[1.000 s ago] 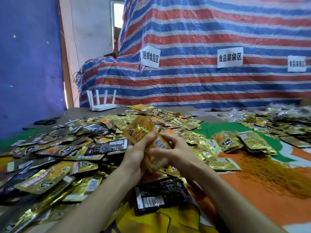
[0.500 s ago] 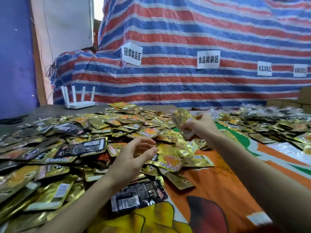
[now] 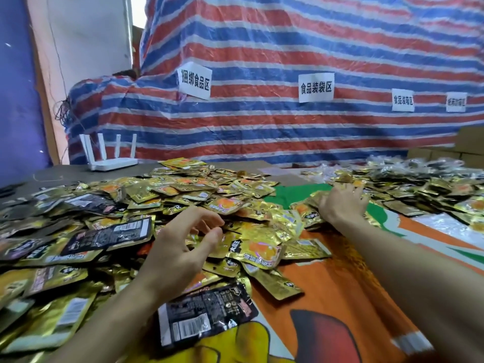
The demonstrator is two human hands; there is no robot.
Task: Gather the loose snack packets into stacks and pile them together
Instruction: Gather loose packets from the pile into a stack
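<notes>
1. Here, the open room was a wedge of bare printed cloth (image 3: 348,292). It ran from the near edge up between the two arms and narrowed to a green patch between the heaps.
2. The big heap of loose snack packets (image 3: 183,195) covered the left half of the table, and its ragged right edge spilled onto the orange part of the cloth. A second spread of packets (image 3: 424,187) lay at the far right, apart from the first across the green patch.
3. The left hand (image 3: 180,247) hovered just above the heap's right edge. Its fingers were loosely curled, the thumb apart from them, and it held nothing.
4. The right hand (image 3: 340,203) reached farther out, palm down. Its fingers were spread and laid on a small cluster of gold packets at the near left edge of the second spread.
5. Behind the heap a white router (image 3: 110,155) with four upright antennas stood on grey tabletop. A striped tarp (image 3: 262,132) closed off the back and carried white paper labels (image 3: 195,83).
6. The packets were flat rectangular pouches, mostly crinkled glossy gold foil, some with orange print. A black packet (image 3: 207,313) with a white barcode panel lay beside the left forearm. The tarp was creased plastic in red, blue and white bands.
</notes>
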